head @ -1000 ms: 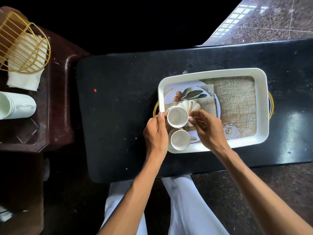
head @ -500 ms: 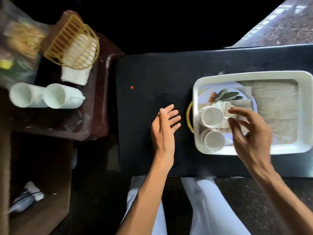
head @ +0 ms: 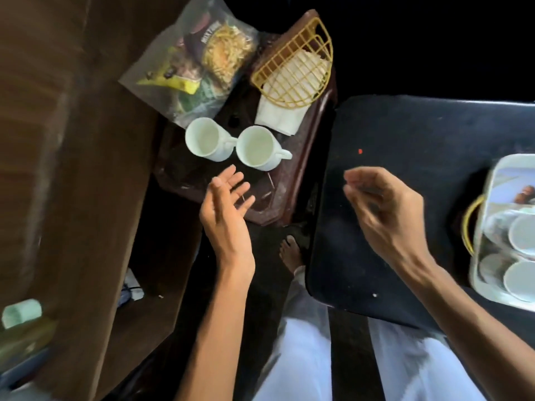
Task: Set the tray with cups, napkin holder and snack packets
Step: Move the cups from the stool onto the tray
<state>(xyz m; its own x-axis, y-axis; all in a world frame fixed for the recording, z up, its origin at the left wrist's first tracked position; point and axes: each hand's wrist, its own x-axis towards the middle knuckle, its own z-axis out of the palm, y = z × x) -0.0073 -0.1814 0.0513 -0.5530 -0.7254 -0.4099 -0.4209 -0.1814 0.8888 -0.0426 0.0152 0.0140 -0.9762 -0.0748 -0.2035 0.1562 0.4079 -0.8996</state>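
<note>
Two white cups (head: 206,138) (head: 258,147) stand side by side on a dark wooden side table (head: 285,180). Behind them lie clear bags of snack packets (head: 199,62) and a yellow wire napkin holder (head: 295,69) with white napkins. My left hand (head: 227,206) hovers just below the cups, fingers spread, holding nothing. My right hand (head: 382,209) is over the black table (head: 419,131), fingers loosely bent and empty, blurred. The white tray (head: 486,215) at the right edge holds two white cups (head: 524,237).
A wooden cabinet (head: 58,169) fills the left side. A bare foot (head: 291,253) stands on the dark floor between the two tables. White trousers (head: 301,357) show at the bottom. A pale object (head: 21,312) sits at lower left.
My view has swung left, away from the tray. Both hands let go of the cup in the tray and moved left, the left one reaching close to the two cups on the side table.
</note>
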